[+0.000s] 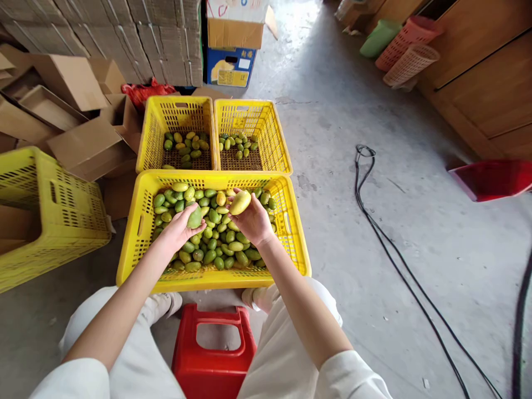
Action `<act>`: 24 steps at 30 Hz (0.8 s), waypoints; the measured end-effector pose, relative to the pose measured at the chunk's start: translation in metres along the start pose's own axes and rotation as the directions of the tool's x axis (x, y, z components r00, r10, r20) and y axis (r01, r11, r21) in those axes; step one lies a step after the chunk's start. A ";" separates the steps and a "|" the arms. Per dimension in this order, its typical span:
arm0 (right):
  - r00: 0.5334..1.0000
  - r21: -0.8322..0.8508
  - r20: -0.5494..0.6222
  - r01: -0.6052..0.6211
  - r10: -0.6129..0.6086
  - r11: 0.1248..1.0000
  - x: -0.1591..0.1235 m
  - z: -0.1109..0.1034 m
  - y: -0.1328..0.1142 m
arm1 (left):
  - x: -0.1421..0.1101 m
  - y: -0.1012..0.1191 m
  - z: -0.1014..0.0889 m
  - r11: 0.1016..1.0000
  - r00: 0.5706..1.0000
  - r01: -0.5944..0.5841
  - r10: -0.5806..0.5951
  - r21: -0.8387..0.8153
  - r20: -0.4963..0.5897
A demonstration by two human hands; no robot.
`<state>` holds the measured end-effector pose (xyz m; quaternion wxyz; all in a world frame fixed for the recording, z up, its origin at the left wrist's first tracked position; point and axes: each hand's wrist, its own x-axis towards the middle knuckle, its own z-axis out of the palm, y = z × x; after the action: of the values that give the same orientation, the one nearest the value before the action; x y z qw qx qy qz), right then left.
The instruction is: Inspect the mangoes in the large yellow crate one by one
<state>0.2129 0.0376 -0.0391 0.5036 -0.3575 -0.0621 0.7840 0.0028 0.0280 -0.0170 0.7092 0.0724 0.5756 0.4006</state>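
Note:
My left hand (179,228) is closed around a green mango (194,218) above the left part of a large yellow crate (216,285). In my right hand (254,221) lies a yellowish mango (240,203), held by the fingers over the crate's right half. Below both hands the crate holds many green and yellow-green mangoes (211,244). Just beyond it stand two smaller yellow crates side by side. The left one (214,127) has several green and yellow mangoes inside, and the right one (282,144) has a smaller group of green ones.
A red plastic stool (214,363) stands between my legs. Opened cardboard boxes (89,141) pile up at left, beside another yellow crate (75,221). Stacked cartons (162,44) line the back. On the floor at right lies a black cable (384,238), with plastic baskets (409,41) farther off.

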 end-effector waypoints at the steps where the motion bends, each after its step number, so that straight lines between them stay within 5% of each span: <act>1: 1.000 0.003 0.003 0.006 -0.006 1.000 0.000 0.000 -0.001 | 0.001 0.000 -0.001 1.000 1.000 0.017 -0.017 0.020 -0.001; 18: 0.998 0.096 -0.061 0.037 -0.031 0.995 0.007 -0.006 0.006 | 0.015 -0.011 -0.012 0.996 0.996 -0.075 0.074 0.039 0.043; 24: 0.998 -0.031 -0.047 -0.037 0.036 0.999 0.007 -0.011 0.007 | 0.021 -0.012 -0.019 0.995 0.991 -0.099 0.100 -0.017 0.084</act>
<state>0.2129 0.0372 -0.0536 0.4848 -0.3846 -0.0563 0.7835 -0.0070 0.0267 -0.0459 0.7125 0.1136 0.5381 0.4357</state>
